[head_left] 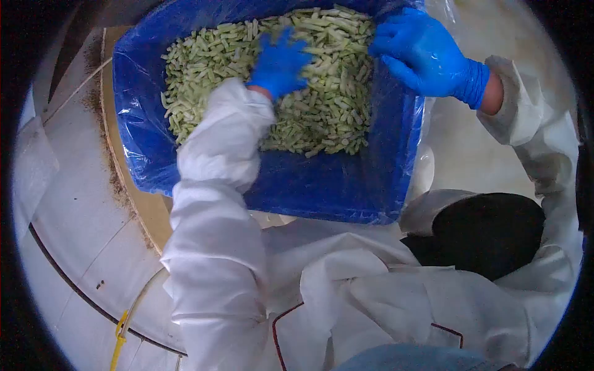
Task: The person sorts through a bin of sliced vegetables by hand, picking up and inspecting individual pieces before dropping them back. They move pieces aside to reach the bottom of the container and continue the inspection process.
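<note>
Blue bin [322, 198]: green pieces [328, 117] mostly covering, bare at 6 o'clock; left hand [280, 65] splayed, apparently unladen; right hand [430, 55] half-curled, 2 o'clock, hold unclear.

A blue plastic-lined bin [312, 195] is carried by a tan tabletop [154, 217], of which only a strip with a rough, brown-flecked edge is exposed. Beyond it, a pale floor [77, 207] is crossed by thin lines and marked by small dark specks [100, 284].
</note>
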`<state>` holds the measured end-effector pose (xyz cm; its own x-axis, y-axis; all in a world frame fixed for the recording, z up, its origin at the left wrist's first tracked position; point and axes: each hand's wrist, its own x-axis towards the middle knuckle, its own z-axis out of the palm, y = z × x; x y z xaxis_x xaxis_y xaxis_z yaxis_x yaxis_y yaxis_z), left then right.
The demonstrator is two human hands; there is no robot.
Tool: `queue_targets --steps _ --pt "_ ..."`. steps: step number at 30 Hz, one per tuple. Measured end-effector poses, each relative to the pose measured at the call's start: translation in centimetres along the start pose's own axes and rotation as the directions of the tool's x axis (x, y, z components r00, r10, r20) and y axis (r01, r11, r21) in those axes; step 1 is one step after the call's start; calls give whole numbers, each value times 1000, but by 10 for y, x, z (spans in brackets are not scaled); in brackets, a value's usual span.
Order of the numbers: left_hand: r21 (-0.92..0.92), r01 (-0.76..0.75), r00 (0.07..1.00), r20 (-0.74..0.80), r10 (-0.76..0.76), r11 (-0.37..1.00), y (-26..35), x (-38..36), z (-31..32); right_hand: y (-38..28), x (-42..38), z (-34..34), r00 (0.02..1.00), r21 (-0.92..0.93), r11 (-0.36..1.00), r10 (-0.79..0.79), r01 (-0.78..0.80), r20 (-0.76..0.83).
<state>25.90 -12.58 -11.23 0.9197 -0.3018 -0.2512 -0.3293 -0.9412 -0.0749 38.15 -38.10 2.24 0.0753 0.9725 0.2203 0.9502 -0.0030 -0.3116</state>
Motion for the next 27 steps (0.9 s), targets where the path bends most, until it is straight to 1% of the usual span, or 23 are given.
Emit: queue_targets --steps 2,4,7,8,9,10,11,12,13,15,16,17,19,21,23,25,27 --pt "126 180 979 78 -191 976 -41 -21 4 1 3 -9 999 70 997 -35 37 -19" --pt "261 280 946 88 -312 924 -93 -47 9 1 3 -11 998 119 991 -49 52 -29" --pt "368 429 818 229 -528 825 -117 -61 6 3 3 -7 1000 110 994 -27 28 -12" --pt "383 396 885 84 -459 835 -82 -49 -27 3 2 -3 1000 92 996 -16 16 1" --pt "212 313 950 -69 -305 926 -55 -32 -42 3 1 0 1000 71 997 -8 7 14" --pt "77 219 957 -214 -198 973 -32 2 -33 4 0 4 1000 62 998 -14 15 -2" --pt "-23 82 932 -352 -85 996 -9 36 -26 7 -2 8 1000 49 998 -24 24 -17" --pt "-409 85 926 -303 -223 908 29 66 -38 10 -4 10 999 31 999 -34 35 -35" --pt "-503 -239 904 -427 1 831 46 101 -29 12 -6 12 998 40 999 -30 33 -63" --pt "-674 -319 816 -552 -168 667 74 164 42 11 -6 14 991 68 997 -32 41 -126" --pt "-471 -192 784 -601 -154 861 71 168 48 10 -4 13 995 63 997 -26 32 -98" --pt "-345 -113 813 -571 -112 932 63 159 47 9 -3 10 997 57 998 -16 20 -69" --pt "-59 -11 873 -487 -19 998 61 132 37 9 -2 8 1000 39 999 7 -6 -30" --pt "-6 9 933 -360 -11 1000 50 98 27 10 -2 7 1000 28 1000 -4 4 3" --pt "60 12 972 -236 2 998 28 70 17 9 -3 2 1000 -3 1000 -6 6 0" --pt "21 69 966 -252 -61 997 3 56 22 6 -6 7 1000 -7 1000 -10 10 -22" --pt "77 136 986 -110 -127 988 -21 33 2 10 -8 11 998 -6 1000 -24 24 -51"
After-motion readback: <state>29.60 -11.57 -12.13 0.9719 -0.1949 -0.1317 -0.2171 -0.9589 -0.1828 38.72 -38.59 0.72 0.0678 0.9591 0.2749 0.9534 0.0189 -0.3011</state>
